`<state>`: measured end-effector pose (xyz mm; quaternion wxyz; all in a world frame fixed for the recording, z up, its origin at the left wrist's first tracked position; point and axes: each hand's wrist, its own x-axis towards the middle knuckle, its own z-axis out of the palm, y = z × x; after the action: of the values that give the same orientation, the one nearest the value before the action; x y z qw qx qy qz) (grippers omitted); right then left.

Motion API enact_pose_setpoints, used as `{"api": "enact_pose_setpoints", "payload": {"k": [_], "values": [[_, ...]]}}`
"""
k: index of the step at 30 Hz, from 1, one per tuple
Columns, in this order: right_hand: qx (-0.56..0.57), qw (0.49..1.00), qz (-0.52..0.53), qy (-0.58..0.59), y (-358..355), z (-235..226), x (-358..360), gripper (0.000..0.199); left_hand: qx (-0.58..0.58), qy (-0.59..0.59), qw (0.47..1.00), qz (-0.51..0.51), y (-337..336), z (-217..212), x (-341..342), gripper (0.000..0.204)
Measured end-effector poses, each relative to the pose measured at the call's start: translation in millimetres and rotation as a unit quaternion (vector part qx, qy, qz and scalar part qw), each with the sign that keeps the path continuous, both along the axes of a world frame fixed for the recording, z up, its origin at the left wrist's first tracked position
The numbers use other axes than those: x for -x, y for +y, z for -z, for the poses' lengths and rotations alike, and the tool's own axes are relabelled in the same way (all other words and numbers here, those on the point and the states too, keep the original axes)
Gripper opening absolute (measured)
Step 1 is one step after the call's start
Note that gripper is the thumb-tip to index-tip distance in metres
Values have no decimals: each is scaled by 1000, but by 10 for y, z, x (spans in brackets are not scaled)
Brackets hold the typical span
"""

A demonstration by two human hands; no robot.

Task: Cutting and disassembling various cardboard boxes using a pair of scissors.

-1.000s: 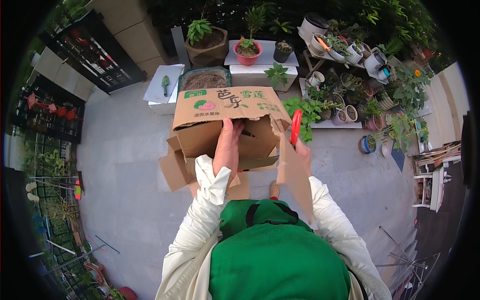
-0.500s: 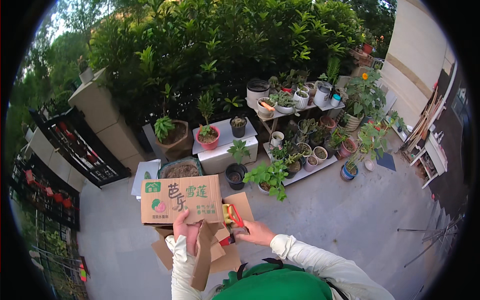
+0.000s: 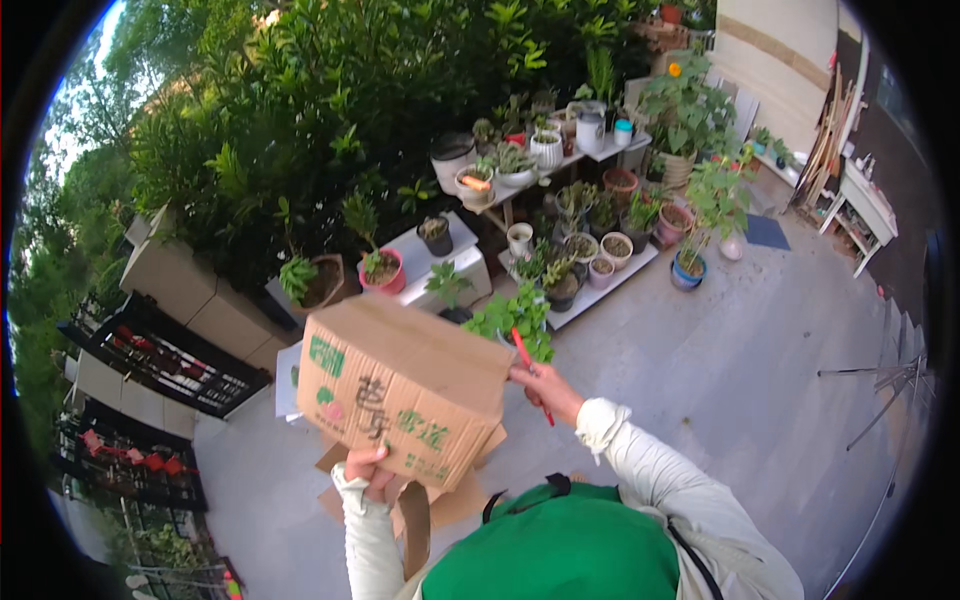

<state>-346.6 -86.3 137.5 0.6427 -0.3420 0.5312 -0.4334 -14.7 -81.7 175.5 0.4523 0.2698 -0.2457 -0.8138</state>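
Observation:
A brown cardboard box (image 3: pixel 415 365) with green and dark print is held up, tilted, in front of me. My left hand (image 3: pixel 368 472) grips its lower edge, thumb on the printed side and fingers hidden beneath. My right hand (image 3: pixel 548 390) is closed at the box's right corner, with red-handled scissors (image 3: pixel 521 347) in it, seen nearly edge-on. Whether the right fingers also pinch the box corner is hard to make out. Below my left hand hangs a strip of cardboard (image 3: pixel 414 525). More cardboard flaps (image 3: pixel 462 498) show underneath the box, partly covered.
Potted plants stand ahead on a low white board (image 3: pixel 606 290), a bench (image 3: pixel 520 197) and a white block (image 3: pixel 462 268). A leafy green plant (image 3: pixel 512 315) is just beyond the box. Black gates (image 3: pixel 175 355) are at left, a bare metal frame (image 3: pixel 890 378) at right.
The box has turned and tilted, so another side now shows. My right hand has moved up and right to its corner, the scissors turning edge-on. The whole view has swung to the right.

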Motion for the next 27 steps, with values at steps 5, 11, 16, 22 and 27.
{"api": "enact_pose_setpoints", "payload": {"k": [5,11,16,22,27], "values": [[57,995,-14,-77,99,-9,188,44,29,18,999,23,31,56,121,71],[27,992,-4,-121,164,-128,341,50,106,43,992,45,62,142,115,74],[30,998,-39,-30,210,-144,374,53,81,42,996,14,88,181,68,73],[17,992,-46,113,243,-118,359,50,74,14,996,-38,185,239,-38,72],[109,971,-16,213,185,-341,221,29,3,-73,997,25,347,243,-278,74]]}}
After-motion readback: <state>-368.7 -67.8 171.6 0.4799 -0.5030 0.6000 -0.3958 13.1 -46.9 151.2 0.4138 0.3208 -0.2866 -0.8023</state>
